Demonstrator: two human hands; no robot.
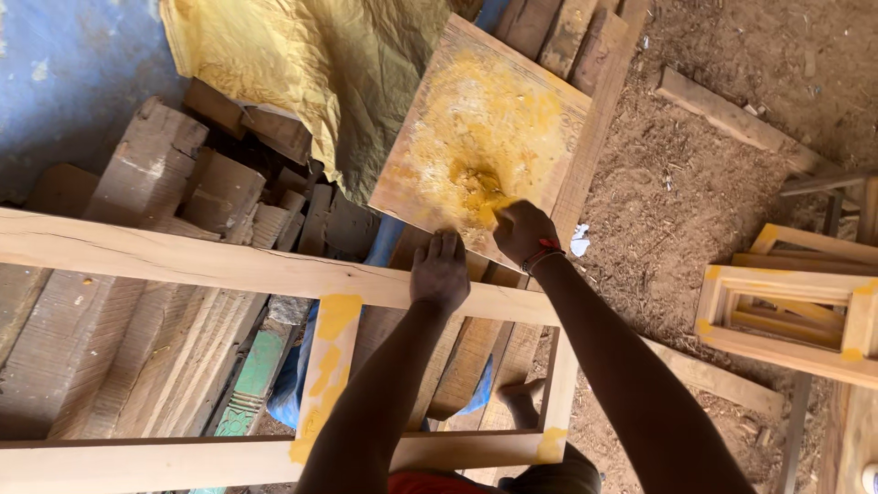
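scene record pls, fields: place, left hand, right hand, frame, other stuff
place: outdoor wood workshop, sawdust-covered ground
left hand: flat on the top rail of the wooden frame, palm down, fingers spread
right hand: on the mixing board, fingers closed at the heap of yellow filler; red wristband
frame state: yellow filler smeared on an upright and at the joints
other: stacked smaller frames at right, yellow sheet, offcuts at left, bare foot below

sawdust-strewn dirt floor (695,210), stacked wood offcuts (183,183), loose plank (732,119), small wooden frames smeared yellow (796,302), yellow tarp (311,64), big wooden frame (229,265) over the pile
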